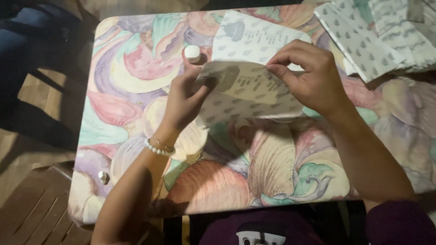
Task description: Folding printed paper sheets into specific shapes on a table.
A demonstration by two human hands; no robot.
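Observation:
Both hands hold a sheet of white paper with small grey leaf shapes (247,93) above the middle of a table. My left hand (184,97) pinches the sheet's left edge between thumb and fingers; a bead bracelet is on that wrist. My right hand (309,77) grips the upper right part, fingers curled over a fold. The sheet is bent along its top. A second sheet of the same paper (250,38) lies flat behind it.
The table (136,113) wears a cloth with pastel swirls. A small white round cap or pot (192,53) stands by the left hand. A pile of patterned sheets (377,31) fills the far right corner. A wooden floor and a dark chair lie left.

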